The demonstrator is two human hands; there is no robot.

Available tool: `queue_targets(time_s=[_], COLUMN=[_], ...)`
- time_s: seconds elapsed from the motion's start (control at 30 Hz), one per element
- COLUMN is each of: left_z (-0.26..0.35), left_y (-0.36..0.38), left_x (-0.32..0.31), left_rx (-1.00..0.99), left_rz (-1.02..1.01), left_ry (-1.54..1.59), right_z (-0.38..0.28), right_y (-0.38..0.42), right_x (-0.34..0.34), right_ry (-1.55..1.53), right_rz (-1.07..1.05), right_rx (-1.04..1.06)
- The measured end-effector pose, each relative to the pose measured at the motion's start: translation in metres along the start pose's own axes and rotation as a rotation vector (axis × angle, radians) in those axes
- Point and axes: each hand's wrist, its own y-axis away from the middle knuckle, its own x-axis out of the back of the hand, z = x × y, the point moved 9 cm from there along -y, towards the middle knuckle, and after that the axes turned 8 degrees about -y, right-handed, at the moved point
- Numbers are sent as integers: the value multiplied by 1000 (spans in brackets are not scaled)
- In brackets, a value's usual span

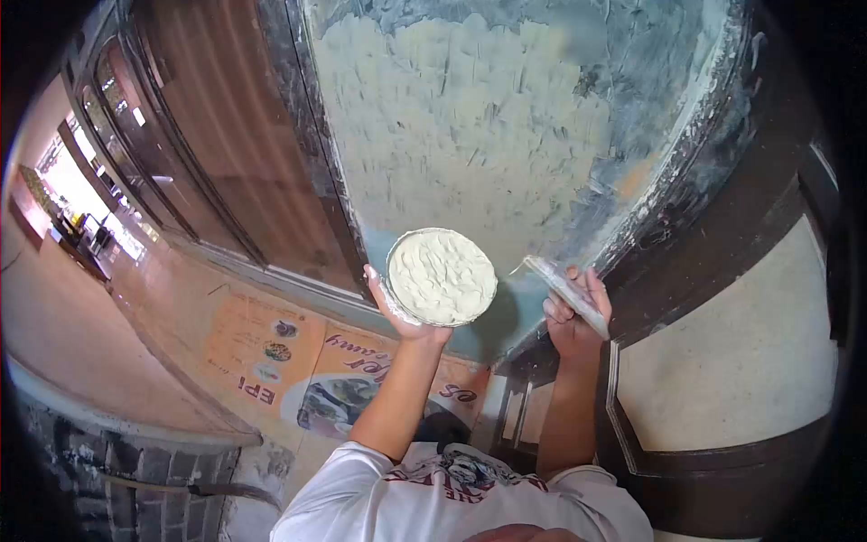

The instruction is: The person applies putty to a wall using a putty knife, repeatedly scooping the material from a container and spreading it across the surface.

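My left hand (402, 318) is closed around the side and underside of a round container of putty (442, 277), held up in front of me. Thick cream-coloured putty fills it to the rim, its surface rough and ridged. White smears mark my thumb and palm. To the right, my right hand (578, 312) grips a flat putty spreader (564, 291) coated in pale residue, tilted, with a bit of putty at its upper tip. A gap separates the spreader from the container. Ahead is a wall panel (461, 126), patchily covered in pale putty over grey.
Dark-framed glazing (226, 117) stands to the left of the wall. At the right is a dark wooden door (731, 343) with a pale panel. Printed orange banners (361, 379) lie on the floor. A block structure (135, 470) fills the lower left.
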Motion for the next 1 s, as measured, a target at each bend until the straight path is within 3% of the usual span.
queue_targets(time_s=[0.03, 0.07, 0.1, 0.17, 0.2, 0.37, 0.5, 0.57, 0.63, 0.7, 0.83, 0.9, 1.0], left_z=[-1, -3, -6, -6, -5, 16, 39, 49, 58, 59, 64, 66, 70], left_y=[-1, -4, -7, -10, -12, -26, -41, -49, -56, -63, -74, -81, -92], left_x=[0, 2, 1, -2, -3, 0, 3, -3, -3, -7, -22, -26, -30], left_rx=[8, 17, 30, 66, 80, 92, 115, 105, 99, 123, 131, 105, 57], left_rz=[-8, -12, -17, -22, -23, -55, -115, -213, -187, -229, -282, -283, -301], left_ry=[3, 30, 56, 40, 43, 23, 57, 91, 76, 94, 138, 122, 124], right_z=[10, 11, 14, 21, 22, 34, 23, -1, -36, -67, -134, -157, -165], right_y=[-2, -5, -9, -11, -13, -23, -31, -33, -32, -32, -49, -59, -80], right_x=[-2, 12, 16, 17, 11, 4, -18, -34, -42, -83, -148, -190, -245], right_ry=[-219, -350, -347, -658, -679, -797, -602, -107, 179, 409, 1040, 1432, 1592], right_rz=[-200, -124, -129, -218, -307, -317, -387, -435, -304, -35, -162, -84, -198], right_rx=[-156, -130, -113, -146, -143, -101, 23, 172, 348, 593, 785, 953, 1063])
